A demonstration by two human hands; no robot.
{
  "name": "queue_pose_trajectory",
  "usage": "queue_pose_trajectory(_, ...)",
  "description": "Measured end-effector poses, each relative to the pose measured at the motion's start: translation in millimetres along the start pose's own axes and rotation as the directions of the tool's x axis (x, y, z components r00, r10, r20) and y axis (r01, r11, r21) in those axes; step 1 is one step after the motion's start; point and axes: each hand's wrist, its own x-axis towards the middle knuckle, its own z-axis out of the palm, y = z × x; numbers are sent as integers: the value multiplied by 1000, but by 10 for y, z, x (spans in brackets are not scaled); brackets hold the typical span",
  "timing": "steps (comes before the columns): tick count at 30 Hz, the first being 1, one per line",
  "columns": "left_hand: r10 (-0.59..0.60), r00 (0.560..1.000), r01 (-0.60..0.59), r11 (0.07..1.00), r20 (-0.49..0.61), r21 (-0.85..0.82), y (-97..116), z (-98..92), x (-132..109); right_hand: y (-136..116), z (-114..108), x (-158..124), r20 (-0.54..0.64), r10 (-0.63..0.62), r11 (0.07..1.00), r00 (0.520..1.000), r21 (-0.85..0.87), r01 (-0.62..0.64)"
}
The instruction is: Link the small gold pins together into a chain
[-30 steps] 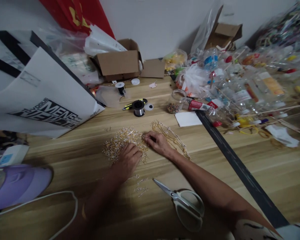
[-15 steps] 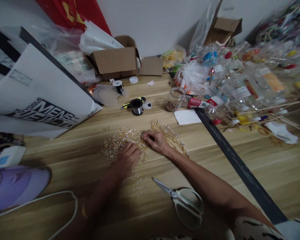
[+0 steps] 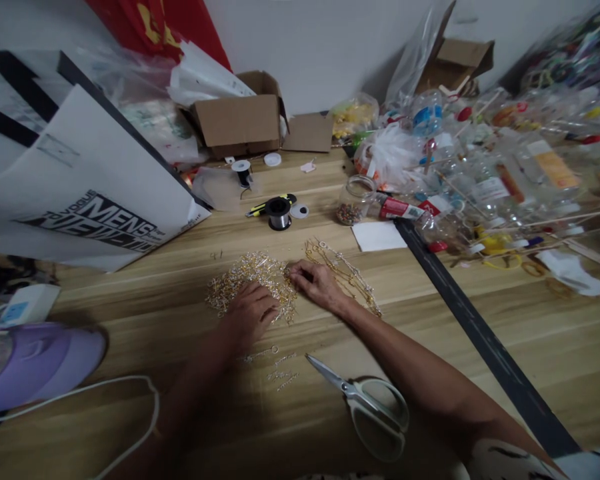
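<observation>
A loose heap of small gold and silver metal jewelry pieces [image 3: 223, 293] lies on the wooden table. My left hand [image 3: 253, 312] rests on its near side, fingers curled down and close together; what is under them is hidden. At the heap's right edge my right hand [image 3: 319, 285] is closed in a pinch, with something small and gold-coloured at the fingertips, too small to name. Just beyond that hand lie thin gold and silver chains [image 3: 353, 273]. Short silver chain pieces [image 3: 283, 375] are laid out nearer me, beside white-handled scissors [image 3: 365, 400].
Behind the heap are a wire spool [image 3: 279, 215], a cutter knife [image 3: 257, 209] and a jar of beads [image 3: 350, 210]. A large paper bag [image 3: 105, 193] and a purple appliance [image 3: 45, 363] stand left. Plastic bottles [image 3: 490, 187] crowd the right, past a dark strip [image 3: 475, 333].
The view has shifted slightly, so things sit a little further right. My left hand has drawn back slightly over the heap; my right hand keeps its pinch in about the same place.
</observation>
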Motion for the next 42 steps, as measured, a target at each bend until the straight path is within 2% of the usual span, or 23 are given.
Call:
queue_pose_trajectory(4,-8,983,1,999,185,38,-2,-89,-56,-3,0,4,0,1,1000,1000,6,-1)
queue_pose_trajectory(8,-13,973,-8,996,230,94,13,-69,-62,-2,7,5,-1,10,1000,1000,1,-10)
queue_pose_trajectory(15,-6,982,-19,991,187,130,19,2,-16,1,18,8,-15,19,1000,1000,-4,-19)
queue_pose_trajectory(23,43,999,-43,998,-1,43,-42,12,-11,-30,-2,-3,2,11,1000,1000,0,-11)
queue_pose_trajectory(31,-8,996,7,1000,-86,-16,-62,9,-9,-24,-9,-2,13,19,1000,1000,-18,-19)
queue_pose_trajectory(36,-66,994,65,998,-83,-20,-135,-52,-37,-40,-3,-2,6,24,1000,1000,-10,-24)
queue_pose_trajectory(42,-48,998,50,998,-38,47,-174,-16,-50,-52,0,-5,-1,15,1000,1000,-3,-15)
